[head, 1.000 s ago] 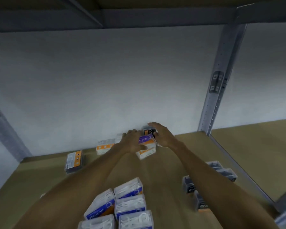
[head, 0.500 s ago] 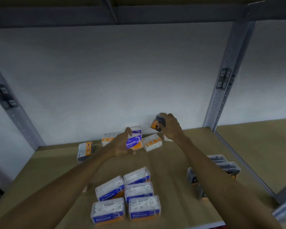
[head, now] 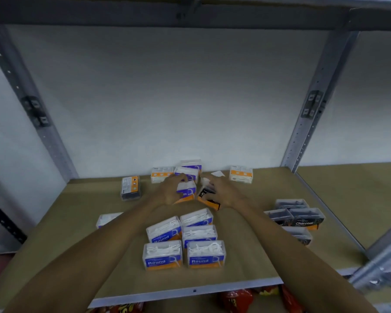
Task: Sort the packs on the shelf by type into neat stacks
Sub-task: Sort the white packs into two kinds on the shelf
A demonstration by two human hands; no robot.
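nearest the person, below both wrists, five clear packs marked "round" (head: 183, 241) are sitting grouped on the shelf (head: 77, 222). out past the right forearm, dark packs reading "charcoal" (head: 303, 219) are piling up. the left hand (head: 171, 190) is closing around a purple pack (head: 186, 192) whose label ends in "th", while the right hand (head: 221, 192) is gripping a black-and-orange pack (head: 209, 201), tilted, just beside it. to do this well, i'd say each pack wants carrying to its own kind and setting down square. beyond the fingertips, more purple and orange-banded packs (head: 161, 173) are waiting against the wall; their print is too small to read.
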